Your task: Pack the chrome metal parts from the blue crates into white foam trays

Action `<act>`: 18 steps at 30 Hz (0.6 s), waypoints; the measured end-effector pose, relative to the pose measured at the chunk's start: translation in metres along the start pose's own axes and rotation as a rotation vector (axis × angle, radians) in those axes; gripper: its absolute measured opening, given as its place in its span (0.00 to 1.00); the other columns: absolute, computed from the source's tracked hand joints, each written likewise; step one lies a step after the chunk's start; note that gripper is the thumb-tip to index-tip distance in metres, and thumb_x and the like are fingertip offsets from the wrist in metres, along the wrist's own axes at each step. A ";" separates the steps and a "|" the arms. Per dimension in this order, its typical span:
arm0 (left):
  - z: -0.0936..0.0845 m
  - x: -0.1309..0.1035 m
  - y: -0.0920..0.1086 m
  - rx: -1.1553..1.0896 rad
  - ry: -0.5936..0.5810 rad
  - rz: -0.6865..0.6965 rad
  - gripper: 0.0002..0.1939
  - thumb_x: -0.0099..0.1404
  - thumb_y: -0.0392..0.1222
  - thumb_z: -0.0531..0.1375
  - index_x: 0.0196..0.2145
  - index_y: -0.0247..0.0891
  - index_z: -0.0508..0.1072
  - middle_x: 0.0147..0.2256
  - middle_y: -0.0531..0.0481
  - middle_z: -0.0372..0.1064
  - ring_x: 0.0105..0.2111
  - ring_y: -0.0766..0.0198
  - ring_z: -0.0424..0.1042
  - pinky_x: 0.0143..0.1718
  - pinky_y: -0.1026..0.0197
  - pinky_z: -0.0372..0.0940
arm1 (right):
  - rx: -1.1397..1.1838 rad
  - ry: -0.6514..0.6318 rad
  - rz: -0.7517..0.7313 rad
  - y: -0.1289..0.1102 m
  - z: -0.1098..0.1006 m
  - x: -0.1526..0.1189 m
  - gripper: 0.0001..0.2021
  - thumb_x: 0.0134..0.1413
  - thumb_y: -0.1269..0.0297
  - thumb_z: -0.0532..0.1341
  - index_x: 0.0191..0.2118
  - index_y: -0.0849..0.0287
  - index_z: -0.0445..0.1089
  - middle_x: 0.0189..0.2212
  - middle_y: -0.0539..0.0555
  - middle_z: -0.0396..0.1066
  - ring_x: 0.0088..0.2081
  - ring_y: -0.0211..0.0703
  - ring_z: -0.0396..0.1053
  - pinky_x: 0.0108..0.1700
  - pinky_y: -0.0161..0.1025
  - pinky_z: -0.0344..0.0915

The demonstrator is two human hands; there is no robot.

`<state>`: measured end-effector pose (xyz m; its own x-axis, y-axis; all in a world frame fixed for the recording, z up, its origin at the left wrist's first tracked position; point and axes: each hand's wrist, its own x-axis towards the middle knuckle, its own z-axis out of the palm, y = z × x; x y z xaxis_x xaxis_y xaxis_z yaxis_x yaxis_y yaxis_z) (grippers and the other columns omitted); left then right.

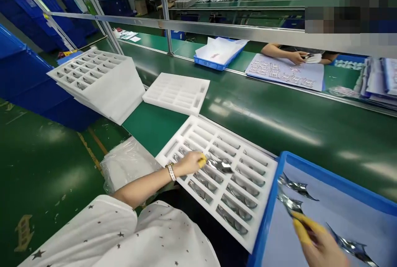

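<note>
My left hand (190, 162), with a yellow fingertip cover, pinches one end of a shiny curved metal part (221, 165). It holds the part over a white foam tray (214, 208) whose slots carry several similar parts. At lower right, my right hand (324, 244) is blurred, its yellow-covered fingers closed on another shiny metal part (290, 203). That hand is over a blue bin (338, 182) lined with pale sheet. Inside the bin lie a metal part (299, 186) near the far left corner and another metal part (353, 245) beside my right hand.
A tilted stack of foam trays (119, 89) stands at left, with another foam tray (176, 89) on the green bench (149, 128). Across the green belt (257, 111), a co-worker's hands (298, 57) are over a sheet of small parts. A metal rail (217, 29) spans above.
</note>
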<state>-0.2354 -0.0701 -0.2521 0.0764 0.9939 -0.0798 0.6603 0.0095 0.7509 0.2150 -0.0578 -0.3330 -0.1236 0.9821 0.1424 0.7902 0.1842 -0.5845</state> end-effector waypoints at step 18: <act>-0.059 -0.004 -0.163 -0.326 0.284 -0.560 0.11 0.58 0.32 0.55 0.33 0.35 0.78 0.30 0.53 0.75 0.29 0.67 0.68 0.31 0.66 0.60 | -0.064 -0.725 -0.595 -0.184 0.205 0.199 0.14 0.58 0.67 0.53 0.39 0.59 0.76 0.39 0.61 0.73 0.43 0.54 0.70 0.47 0.50 0.71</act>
<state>-0.3873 -0.0692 -0.3350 -0.4361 0.8199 -0.3709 0.2823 0.5160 0.8087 -0.0779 0.1115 -0.3606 -0.8445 0.5165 -0.1414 0.5057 0.6824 -0.5278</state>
